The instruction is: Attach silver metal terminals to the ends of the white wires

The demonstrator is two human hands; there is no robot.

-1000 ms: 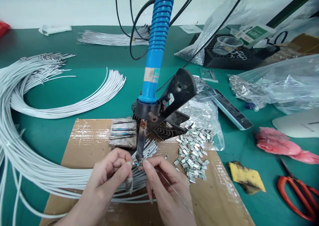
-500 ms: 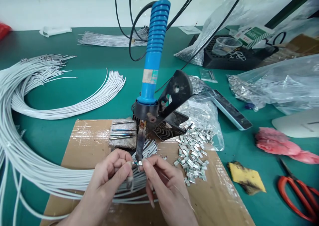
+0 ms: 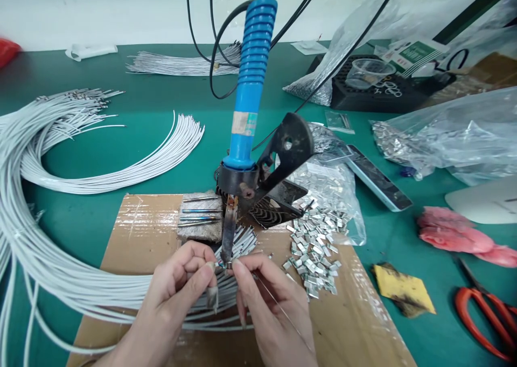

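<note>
A blue-handled soldering iron (image 3: 249, 92) stands fixed in a black stand (image 3: 278, 178), its tip (image 3: 228, 236) pointing down over a cardboard sheet (image 3: 137, 232). My left hand (image 3: 177, 297) pinches a white wire end with a small metal clip right under the tip. My right hand (image 3: 266, 302) pinches the same spot from the right, and a thin wire runs back over its fingers. Both hands are closed in a pinch and nearly touch. White wires (image 3: 52, 259) curve in from the left beneath them.
A heap of small metal clips (image 3: 313, 254) lies right of my hands, beside a plastic bag of them (image 3: 331, 186). Red scissors (image 3: 484, 318), a yellow sponge (image 3: 402, 297), pink cloth (image 3: 456, 237) and a phone (image 3: 377, 184) sit to the right. More wire bundles (image 3: 181, 62) lie at the back.
Both hands have held the pinch under the iron's tip almost still; only the camera view has shifted slightly.
</note>
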